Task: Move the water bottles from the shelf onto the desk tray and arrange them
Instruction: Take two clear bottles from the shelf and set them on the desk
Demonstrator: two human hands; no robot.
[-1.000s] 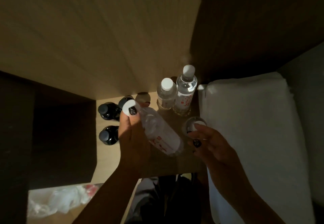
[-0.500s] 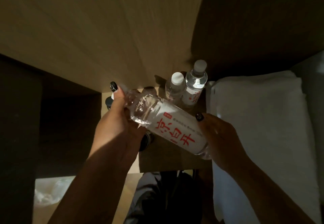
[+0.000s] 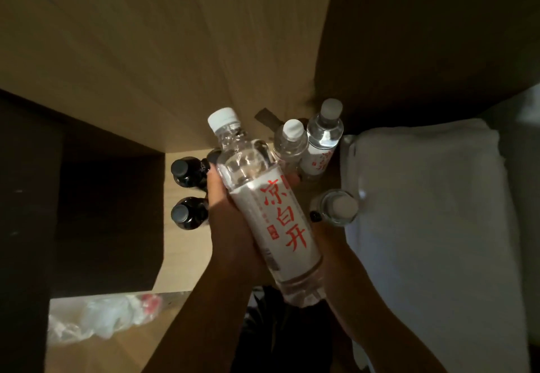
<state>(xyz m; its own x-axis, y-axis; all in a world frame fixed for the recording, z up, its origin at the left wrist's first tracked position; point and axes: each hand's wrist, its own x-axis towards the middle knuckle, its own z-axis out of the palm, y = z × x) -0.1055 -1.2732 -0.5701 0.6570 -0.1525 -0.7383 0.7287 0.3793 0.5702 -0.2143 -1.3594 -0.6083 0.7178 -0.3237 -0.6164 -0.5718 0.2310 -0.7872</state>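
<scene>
A clear water bottle (image 3: 263,200) with a white cap and a white label in red characters is held up close to the camera, cap pointing away. My left hand (image 3: 230,220) grips its left side. My right hand (image 3: 330,244) is under its lower right side, mostly hidden behind the bottle. Behind it, two more white-capped water bottles (image 3: 292,144) (image 3: 324,136) stand upright on the low wooden surface (image 3: 187,255). A third white-capped bottle (image 3: 339,207) stands nearer, just right of the held one.
Two dark bottles with black caps (image 3: 187,172) (image 3: 187,213) stand to the left on the same surface. A white folded cloth or bedding (image 3: 432,226) fills the right side. A crumpled clear plastic bag (image 3: 99,317) lies at the lower left. A wooden panel (image 3: 163,51) rises behind.
The held bottle has turned from lying across to nearly lengthwise, cap away from me, and come closer to the camera. Both hands now hold it along its sides.
</scene>
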